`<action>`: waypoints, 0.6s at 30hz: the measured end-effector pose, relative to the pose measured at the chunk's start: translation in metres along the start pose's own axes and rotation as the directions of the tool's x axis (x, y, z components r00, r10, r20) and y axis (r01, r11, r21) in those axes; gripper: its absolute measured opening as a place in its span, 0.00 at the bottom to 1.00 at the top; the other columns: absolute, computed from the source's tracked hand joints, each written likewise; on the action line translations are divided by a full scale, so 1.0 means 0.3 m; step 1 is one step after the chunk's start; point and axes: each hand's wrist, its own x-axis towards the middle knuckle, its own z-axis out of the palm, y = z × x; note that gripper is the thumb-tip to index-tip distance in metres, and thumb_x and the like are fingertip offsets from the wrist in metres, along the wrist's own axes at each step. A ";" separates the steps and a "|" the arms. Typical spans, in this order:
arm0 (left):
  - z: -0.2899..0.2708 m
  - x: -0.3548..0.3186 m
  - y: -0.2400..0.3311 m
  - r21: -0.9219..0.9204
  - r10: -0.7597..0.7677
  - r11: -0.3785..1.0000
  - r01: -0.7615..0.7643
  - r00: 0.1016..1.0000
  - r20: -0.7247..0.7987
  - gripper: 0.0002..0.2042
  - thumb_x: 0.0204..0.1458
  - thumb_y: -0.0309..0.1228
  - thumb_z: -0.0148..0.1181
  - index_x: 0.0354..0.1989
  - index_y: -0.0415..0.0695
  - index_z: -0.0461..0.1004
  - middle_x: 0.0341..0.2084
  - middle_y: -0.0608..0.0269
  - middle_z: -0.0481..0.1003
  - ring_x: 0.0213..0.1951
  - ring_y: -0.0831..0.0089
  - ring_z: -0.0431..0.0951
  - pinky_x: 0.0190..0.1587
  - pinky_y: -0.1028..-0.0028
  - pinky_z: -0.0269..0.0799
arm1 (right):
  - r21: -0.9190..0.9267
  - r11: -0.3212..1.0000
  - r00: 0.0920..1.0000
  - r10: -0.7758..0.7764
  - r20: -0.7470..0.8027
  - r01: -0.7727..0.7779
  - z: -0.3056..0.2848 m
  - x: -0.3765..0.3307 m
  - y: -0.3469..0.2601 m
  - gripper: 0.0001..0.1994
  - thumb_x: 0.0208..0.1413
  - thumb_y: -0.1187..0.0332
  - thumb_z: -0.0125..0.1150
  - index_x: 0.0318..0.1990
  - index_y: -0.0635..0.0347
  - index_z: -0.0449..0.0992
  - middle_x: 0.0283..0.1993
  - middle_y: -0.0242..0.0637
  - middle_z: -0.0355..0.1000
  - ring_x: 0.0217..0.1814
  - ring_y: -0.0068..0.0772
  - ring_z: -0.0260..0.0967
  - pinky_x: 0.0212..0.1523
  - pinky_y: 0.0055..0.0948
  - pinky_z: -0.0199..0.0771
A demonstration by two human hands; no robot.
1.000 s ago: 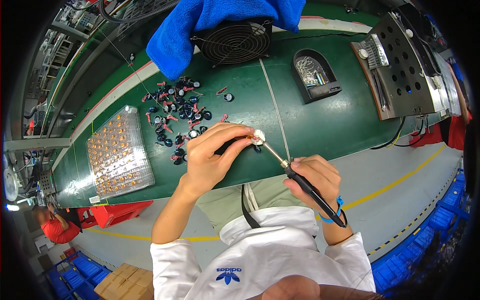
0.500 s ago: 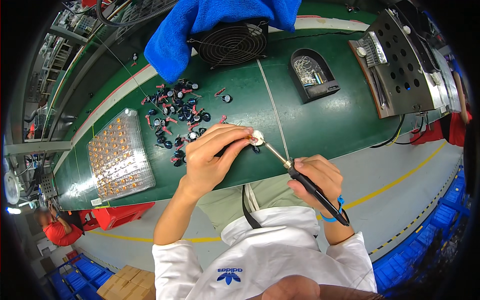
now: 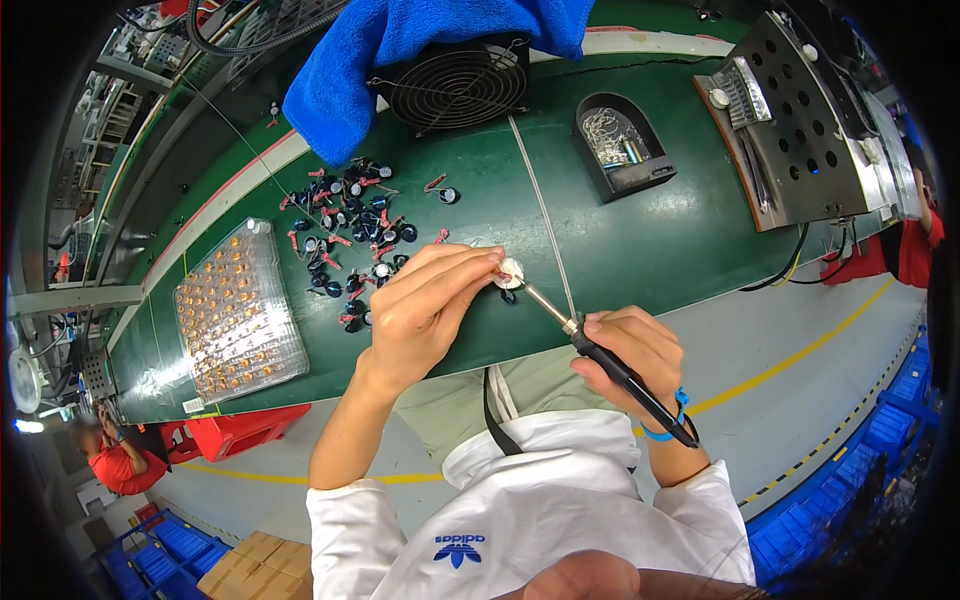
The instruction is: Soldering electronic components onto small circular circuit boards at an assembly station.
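Observation:
My left hand (image 3: 418, 310) is closed in a pinch on a small round white-faced part (image 3: 511, 271) with fine wires, held just above the green bench. In my right hand (image 3: 645, 350) is a soldering iron (image 3: 612, 364) with a black handle, gripped like a pen. Its metal tip meets the face of the round part, near my left fingertips. A dark piece shows just below the part. Left of my left hand lies a loose pile of small round components (image 3: 350, 215) with dark wires and red ends. What exactly the fingertips pinch is partly hidden.
A clear tray of orange-copper pieces (image 3: 240, 315) lies at the left. Behind stands a black fan (image 3: 455, 92) under a blue towel (image 3: 345, 80). A black bin (image 3: 640, 177) holds wire scraps and small parts. At right stands a perforated metal box (image 3: 800, 150) with a brush and tweezers.
Both hands, the round part and the soldering iron keep nearly the same pose. The whole view has shifted very slightly.

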 end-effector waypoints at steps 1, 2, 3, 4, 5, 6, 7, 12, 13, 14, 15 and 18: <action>0.000 0.000 -0.002 0.026 0.028 0.999 -0.028 1.000 0.004 0.13 0.48 0.14 0.70 0.45 0.32 0.83 0.42 0.51 0.85 0.43 0.57 0.85 0.47 0.67 0.82 | -0.001 1.000 1.000 0.001 -0.001 -0.001 -0.001 0.000 -0.001 0.18 0.52 0.67 0.79 0.42 0.73 0.80 0.29 0.44 0.78 0.32 0.46 0.80 0.35 0.37 0.83; 0.001 -0.001 -0.004 0.025 0.029 0.999 -0.029 1.000 0.005 0.13 0.48 0.14 0.70 0.45 0.32 0.83 0.42 0.51 0.85 0.43 0.57 0.85 0.47 0.67 0.82 | -0.008 1.000 1.000 0.001 0.003 -0.001 -0.001 0.001 -0.003 0.18 0.52 0.67 0.79 0.42 0.73 0.80 0.29 0.44 0.78 0.32 0.46 0.80 0.35 0.37 0.83; 0.003 -0.003 -0.007 0.037 0.068 0.997 -0.068 0.998 0.003 0.14 0.48 0.13 0.69 0.45 0.32 0.83 0.42 0.51 0.85 0.43 0.57 0.85 0.46 0.67 0.82 | -0.014 1.000 1.000 0.001 0.007 -0.001 -0.002 0.002 -0.004 0.18 0.52 0.66 0.79 0.42 0.73 0.80 0.29 0.44 0.78 0.33 0.46 0.80 0.35 0.37 0.83; 0.005 -0.005 -0.009 0.048 0.107 0.993 -0.107 0.994 0.001 0.15 0.47 0.13 0.69 0.46 0.32 0.82 0.43 0.50 0.85 0.42 0.56 0.85 0.46 0.67 0.82 | -0.015 1.000 1.000 0.002 0.005 -0.002 -0.002 0.000 -0.003 0.18 0.52 0.66 0.79 0.42 0.73 0.80 0.29 0.44 0.78 0.33 0.46 0.80 0.35 0.37 0.83; 0.006 -0.007 -0.010 0.048 0.107 0.993 -0.107 0.994 0.002 0.15 0.47 0.13 0.69 0.46 0.32 0.82 0.43 0.50 0.85 0.42 0.56 0.85 0.46 0.67 0.82 | -0.005 1.000 1.000 0.000 0.003 0.000 0.000 -0.002 -0.001 0.18 0.52 0.67 0.79 0.42 0.73 0.80 0.29 0.44 0.78 0.33 0.46 0.80 0.36 0.37 0.83; 0.007 -0.009 -0.010 0.047 0.108 0.993 -0.108 0.994 0.002 0.15 0.47 0.12 0.69 0.46 0.32 0.82 0.43 0.50 0.85 0.42 0.56 0.85 0.46 0.66 0.82 | 0.005 1.000 1.000 -0.001 0.001 0.001 0.000 -0.003 0.000 0.18 0.52 0.67 0.79 0.42 0.73 0.80 0.29 0.43 0.78 0.33 0.46 0.80 0.36 0.37 0.83; 0.008 -0.009 -0.011 0.047 0.110 0.993 -0.110 0.994 0.001 0.16 0.47 0.12 0.69 0.46 0.32 0.82 0.43 0.50 0.85 0.42 0.56 0.85 0.46 0.66 0.82 | 0.004 1.000 1.000 0.000 0.000 0.000 0.000 -0.002 0.000 0.18 0.52 0.67 0.79 0.42 0.73 0.80 0.29 0.43 0.78 0.33 0.46 0.80 0.36 0.37 0.83; 0.014 -0.002 -0.009 0.078 0.150 0.986 -0.150 0.989 0.004 0.16 0.47 0.12 0.69 0.46 0.32 0.82 0.43 0.50 0.85 0.42 0.55 0.85 0.46 0.66 0.82 | 0.020 1.000 1.000 0.006 0.003 -0.006 -0.006 0.000 -0.002 0.22 0.41 0.74 0.83 0.45 0.69 0.81 0.34 0.46 0.80 0.34 0.46 0.80 0.39 0.37 0.85; 0.015 -0.002 -0.008 0.085 0.164 0.983 -0.163 0.987 0.004 0.15 0.47 0.11 0.68 0.46 0.32 0.82 0.43 0.50 0.85 0.42 0.55 0.85 0.46 0.66 0.82 | 0.020 1.000 1.000 0.007 0.002 -0.007 -0.007 0.001 -0.003 0.22 0.41 0.74 0.83 0.45 0.69 0.81 0.34 0.46 0.80 0.34 0.46 0.80 0.39 0.37 0.85; 0.013 -0.001 -0.007 0.084 0.163 0.983 -0.163 0.987 0.005 0.15 0.47 0.11 0.68 0.46 0.32 0.82 0.43 0.50 0.85 0.42 0.55 0.85 0.46 0.66 0.82 | 0.019 1.000 1.000 0.008 0.005 -0.008 -0.008 0.002 -0.004 0.22 0.41 0.74 0.83 0.45 0.69 0.81 0.34 0.46 0.80 0.34 0.46 0.80 0.39 0.37 0.85; 0.010 0.000 -0.006 0.052 0.129 0.990 -0.129 0.992 0.003 0.15 0.48 0.12 0.68 0.46 0.32 0.82 0.43 0.50 0.85 0.43 0.56 0.85 0.46 0.66 0.82 | 0.017 1.000 1.000 0.010 0.008 -0.010 -0.008 0.002 -0.004 0.22 0.41 0.74 0.83 0.45 0.69 0.81 0.33 0.46 0.80 0.34 0.46 0.80 0.39 0.37 0.85; 0.007 0.002 0.005 0.001 0.060 0.998 -0.060 0.998 0.000 0.13 0.49 0.12 0.68 0.45 0.31 0.82 0.43 0.50 0.85 0.43 0.56 0.85 0.46 0.66 0.82 | 0.010 1.000 1.000 0.003 -0.009 -0.003 0.000 0.000 0.000 0.18 0.52 0.66 0.79 0.41 0.72 0.80 0.28 0.42 0.78 0.33 0.46 0.80 0.36 0.38 0.85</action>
